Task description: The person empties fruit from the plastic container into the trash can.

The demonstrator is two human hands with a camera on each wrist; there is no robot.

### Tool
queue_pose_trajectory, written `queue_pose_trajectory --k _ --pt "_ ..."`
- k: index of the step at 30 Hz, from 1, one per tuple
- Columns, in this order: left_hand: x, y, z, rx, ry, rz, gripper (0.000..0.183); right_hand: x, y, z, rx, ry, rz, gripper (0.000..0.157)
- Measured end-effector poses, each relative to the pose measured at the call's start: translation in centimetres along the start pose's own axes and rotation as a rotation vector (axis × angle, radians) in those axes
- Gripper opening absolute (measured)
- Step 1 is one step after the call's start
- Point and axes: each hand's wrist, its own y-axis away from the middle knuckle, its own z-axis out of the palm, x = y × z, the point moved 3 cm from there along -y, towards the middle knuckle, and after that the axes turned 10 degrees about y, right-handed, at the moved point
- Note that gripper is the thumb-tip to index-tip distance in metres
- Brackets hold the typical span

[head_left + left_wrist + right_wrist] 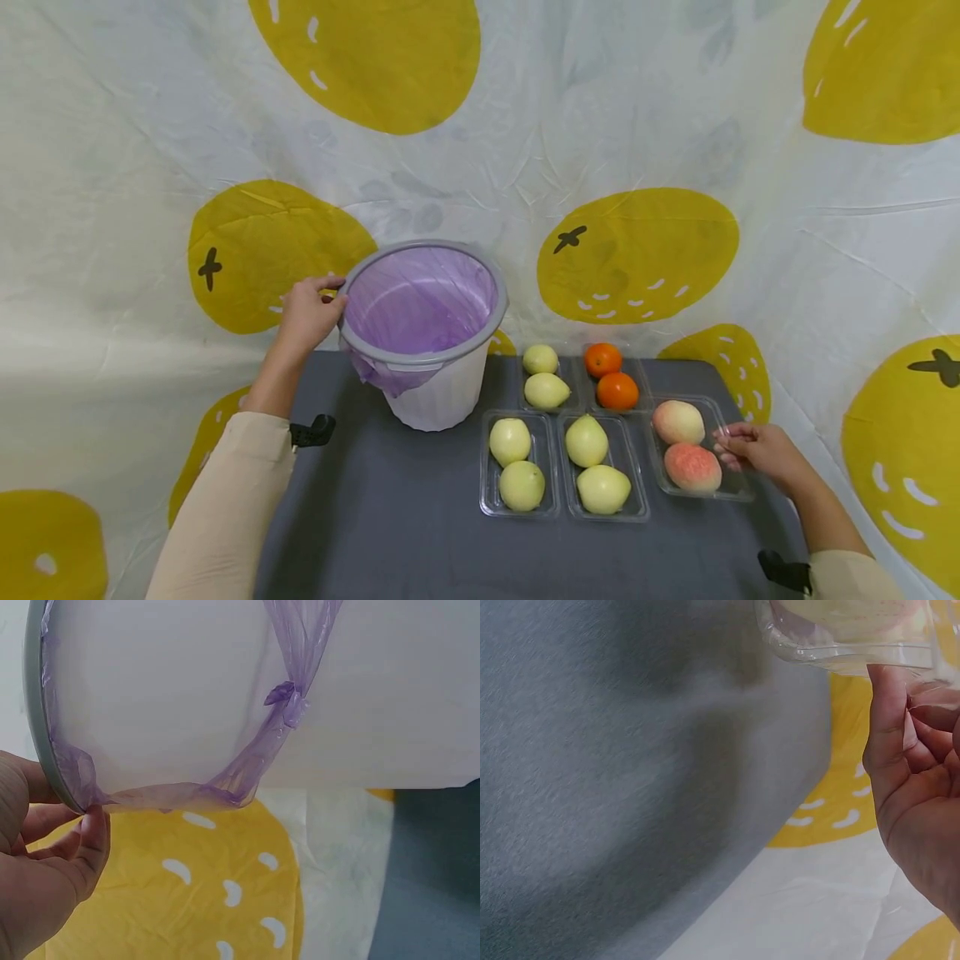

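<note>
In the head view, a white trash can [442, 387] with a grey rim and purple bag liner [420, 300] stands on the left of the table. My left hand [309, 315] pinches its rim at the left side. The left wrist view shows fingers and thumb of that hand [56, 855] at the grey rim, with the knotted bag [294, 697] hanging outside. On the right, my right hand [765, 454] grips the side of a clear plastic tray [735, 492] bearing two peaches [693, 467]. In the right wrist view, this tray [832, 656] appears raised above the tabletop.
Left of the peaches, more clear trays hold pale green fruits [521, 486] and two orange fruits [618, 391]. The grey table [405, 517] backs onto a white cloth [480, 175] printed with yellow fruit shapes.
</note>
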Motion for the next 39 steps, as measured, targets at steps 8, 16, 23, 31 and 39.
queue_pose_trajectory --k 8,16,23,31,39 --pt "0.1 0.1 0.0 -0.026 0.009 -0.021 0.041 -2.6 -0.2 -0.4 0.005 0.017 -0.019 0.045" --pt "-0.2 0.0 0.0 -0.020 0.006 -0.003 0.040 -6.3 -0.8 -0.2 0.003 0.005 -0.071 0.045" --pt "-0.2 0.0 0.0 -0.027 0.009 -0.012 0.040 -9.4 -1.2 0.1 -0.005 -0.007 -0.099 0.046" --pt "-0.3 0.0 -0.1 -0.028 0.008 -0.020 0.041 -12.1 -1.8 0.3 -0.015 -0.020 -0.127 0.044" --pt "-0.1 0.1 -0.1 -0.037 0.006 -0.015 0.041 -14.8 -2.3 0.4 -0.030 -0.069 -0.165 0.045"
